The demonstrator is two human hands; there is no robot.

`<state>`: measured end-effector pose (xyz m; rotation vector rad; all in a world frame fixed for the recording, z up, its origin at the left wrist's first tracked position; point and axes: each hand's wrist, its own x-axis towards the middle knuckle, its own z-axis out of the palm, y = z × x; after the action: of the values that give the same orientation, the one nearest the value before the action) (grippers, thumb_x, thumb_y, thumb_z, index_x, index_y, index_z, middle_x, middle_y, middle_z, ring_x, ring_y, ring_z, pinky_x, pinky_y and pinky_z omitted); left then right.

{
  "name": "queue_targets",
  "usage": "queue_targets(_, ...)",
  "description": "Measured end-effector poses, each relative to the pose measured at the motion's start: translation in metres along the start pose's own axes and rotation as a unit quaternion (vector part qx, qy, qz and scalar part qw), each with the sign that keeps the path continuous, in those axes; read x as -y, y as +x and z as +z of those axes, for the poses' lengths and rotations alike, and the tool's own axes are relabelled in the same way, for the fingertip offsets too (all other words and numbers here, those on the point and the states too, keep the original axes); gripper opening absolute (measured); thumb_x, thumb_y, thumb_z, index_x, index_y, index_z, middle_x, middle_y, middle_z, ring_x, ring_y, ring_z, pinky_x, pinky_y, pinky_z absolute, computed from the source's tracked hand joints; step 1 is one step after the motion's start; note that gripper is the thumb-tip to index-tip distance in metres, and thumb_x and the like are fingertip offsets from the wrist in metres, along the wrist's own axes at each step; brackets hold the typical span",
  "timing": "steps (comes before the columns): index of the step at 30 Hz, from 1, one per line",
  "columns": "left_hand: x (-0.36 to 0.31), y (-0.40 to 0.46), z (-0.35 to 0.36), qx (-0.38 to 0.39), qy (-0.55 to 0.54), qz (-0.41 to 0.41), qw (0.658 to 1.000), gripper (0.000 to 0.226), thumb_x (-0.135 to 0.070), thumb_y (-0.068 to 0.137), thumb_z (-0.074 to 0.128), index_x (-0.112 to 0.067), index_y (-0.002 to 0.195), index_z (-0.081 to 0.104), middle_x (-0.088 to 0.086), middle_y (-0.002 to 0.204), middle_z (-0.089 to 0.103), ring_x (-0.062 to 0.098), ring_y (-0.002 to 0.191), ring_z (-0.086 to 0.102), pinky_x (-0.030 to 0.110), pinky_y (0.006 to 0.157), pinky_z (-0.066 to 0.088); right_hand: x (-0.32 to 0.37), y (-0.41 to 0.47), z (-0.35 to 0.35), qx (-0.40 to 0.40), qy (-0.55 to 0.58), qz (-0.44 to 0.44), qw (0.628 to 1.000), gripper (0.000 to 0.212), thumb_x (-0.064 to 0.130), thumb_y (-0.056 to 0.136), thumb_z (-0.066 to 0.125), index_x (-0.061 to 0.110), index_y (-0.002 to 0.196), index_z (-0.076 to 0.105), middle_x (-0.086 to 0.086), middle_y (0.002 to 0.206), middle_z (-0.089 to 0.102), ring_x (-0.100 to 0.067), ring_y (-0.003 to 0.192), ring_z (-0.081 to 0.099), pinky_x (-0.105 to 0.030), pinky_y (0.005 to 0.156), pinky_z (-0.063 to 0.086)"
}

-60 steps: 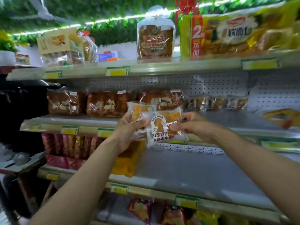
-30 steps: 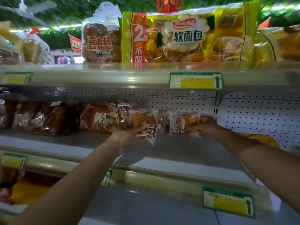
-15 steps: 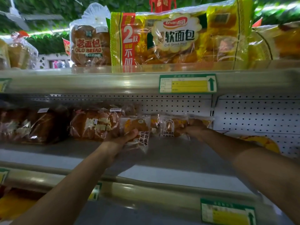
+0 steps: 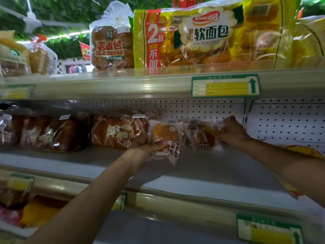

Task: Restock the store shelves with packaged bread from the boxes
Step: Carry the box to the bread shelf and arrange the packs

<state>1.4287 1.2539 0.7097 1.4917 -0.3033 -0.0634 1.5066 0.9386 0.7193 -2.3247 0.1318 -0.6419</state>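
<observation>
Grey metal of the lower shelf [image 4: 175, 231] fills the near foreground, its yellow price tag [image 4: 267, 231] at the front lip. Above it, both forearms reach in over the middle shelf [image 4: 219, 166], where a second ago the hands were only arriving at its back.

The left hand [image 4: 149, 149] grips a small bread packet [image 4: 166, 138] from below, thumb curled over its lower edge, so that the packet tilts and its bottom corner hangs just above the shelf surface. It sits right beside the brown loaf bags [image 4: 119, 132] lined up to the left. The right hand [image 4: 232, 132] has pushed deeper since the earlier view and now pinches the top edge of a second bread packet [image 4: 202, 136] against the perforated back panel [image 4: 281, 120]; whether this packet's base touches the shelf is too blurred to tell.

Two seconds ago both packets were held together at chest height in front of a lower shelf; now they are separated and nearly in place, so this pair looks close to being released. Farther up, the top shelf [image 4: 123, 83] carries an old-bread bag [image 4: 110, 48] and a large yellow soft-bread pack [image 4: 219, 36].
</observation>
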Motion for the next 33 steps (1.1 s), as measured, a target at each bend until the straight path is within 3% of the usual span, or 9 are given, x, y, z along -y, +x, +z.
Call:
queue_targets(2, -0.005, 0.000, 0.005, 0.008, 0.024, 0.012, 1.000, 0.034, -0.007, 0.081, 0.075, -0.015, 0.113, 0.069, -0.004, 0.094, 0.077, 0.006, 0.082, 0.072, 0.021, 0.067, 0.058, 0.023, -0.020, -0.010, -0.008, 0.097, -0.066, 0.993, 0.060, 0.037, 0.076, 0.081, 0.012, 0.121, 0.051, -0.003, 0.110, 0.059, -0.020, 0.102, 0.058, -0.028, 0.082, 0.047)
queue_targets(5, -0.013, 0.004, 0.017, 0.043, 0.135, 0.045, 0.989, 0.045, -0.010, 0.073, 0.082, -0.021, 0.114, 0.070, -0.005, 0.102, 0.076, 0.015, 0.098, 0.070, 0.032, 0.095, 0.051, 0.062, -0.052, -0.033, 0.135, 0.205, -0.148, 0.958, 0.059, 0.049, 0.066, 0.072, 0.022, 0.118, 0.060, -0.002, 0.115, 0.066, -0.017, 0.108, 0.062, -0.027, 0.089, 0.049)
queue_targets(9, -0.025, 0.009, 0.043, 0.065, 0.213, 0.081, 0.972, 0.053, -0.010, 0.066, 0.087, -0.020, 0.115, 0.069, -0.005, 0.104, 0.075, 0.012, 0.095, 0.070, 0.019, 0.077, 0.055, 0.080, -0.072, -0.043, 0.314, 0.154, -0.167, 0.922, 0.048, 0.030, 0.069, 0.078, 0.011, 0.112, 0.068, -0.006, 0.104, 0.074, -0.019, 0.099, 0.070, -0.031, 0.085, 0.055)
queue_targets(16, -0.014, 0.021, 0.059, -0.005, -0.053, 0.056, 0.997, 0.010, -0.006, 0.067, 0.078, -0.016, 0.069, 0.076, 0.007, 0.090, 0.077, 0.022, 0.086, 0.075, 0.034, 0.079, 0.060, 0.039, -0.081, -0.057, 0.250, 0.335, -0.058, 0.907, 0.046, 0.014, 0.073, 0.074, -0.002, 0.115, 0.065, -0.016, 0.106, 0.073, -0.032, 0.103, 0.069, -0.038, 0.088, 0.057)
queue_targets(21, -0.017, 0.040, 0.087, 0.040, -0.098, 0.070, 0.992, 0.014, -0.001, 0.086, 0.067, 0.000, 0.099, 0.070, 0.010, 0.089, 0.076, 0.020, 0.075, 0.074, 0.027, 0.064, 0.060, 0.008, -0.080, -0.073, 0.228, 0.370, -0.060, 0.899, 0.086, 0.043, 0.042, 0.096, 0.002, 0.112, 0.069, -0.018, 0.108, 0.072, -0.030, 0.102, 0.070, -0.035, 0.082, 0.058)
queue_targets(26, -0.018, 0.083, 0.099, 0.004, 0.049, 0.154, 0.987, 0.038, 0.002, 0.085, 0.071, 0.008, 0.121, 0.061, 0.007, 0.087, 0.070, 0.008, 0.071, 0.071, 0.022, 0.067, 0.059, -0.035, -0.055, -0.098, 0.065, 0.419, -0.010, 0.906, 0.072, 0.050, 0.027, 0.097, 0.012, 0.084, 0.078, -0.016, 0.102, 0.074, -0.034, 0.099, 0.070, -0.049, 0.093, 0.053)
queue_targets(28, -0.011, 0.101, 0.101, 0.067, 0.276, 0.185, 0.941, 0.070, -0.011, 0.076, 0.083, -0.003, 0.137, 0.050, 0.006, 0.115, 0.065, 0.013, 0.105, 0.065, 0.030, 0.089, 0.054, -0.057, -0.048, -0.101, 0.025, 0.412, 0.019, 0.911, 0.076, 0.055, 0.029, 0.096, 0.013, 0.090, 0.077, -0.015, 0.104, 0.074, -0.034, 0.101, 0.069, -0.060, 0.099, 0.045)
queue_targets(30, -0.002, 0.117, 0.107, 0.103, 0.517, 0.210, 0.823, 0.099, -0.034, 0.069, 0.088, -0.013, 0.150, 0.035, 0.008, 0.146, 0.048, 0.025, 0.136, 0.043, 0.041, 0.116, 0.032, -0.065, -0.048, -0.100, 0.025, 0.370, 0.066, 0.926, 0.067, 0.052, 0.046, 0.093, 0.018, 0.101, 0.074, -0.005, 0.106, 0.074, -0.030, 0.102, 0.068, -0.064, 0.102, 0.036)
queue_targets(33, 0.008, 0.132, 0.122, 0.090, 0.713, 0.233, 0.656, 0.108, -0.059, 0.071, 0.077, -0.018, 0.154, 0.022, 0.008, 0.154, 0.039, 0.024, 0.145, 0.028, 0.044, 0.123, -0.003, -0.074, -0.044, -0.090, 0.004, 0.363, 0.105, 0.926, 0.045, 0.022, 0.074, 0.081, 0.008, 0.114, 0.065, -0.007, 0.110, 0.070, -0.020, 0.086, 0.068, -0.034, 0.078, 0.050)
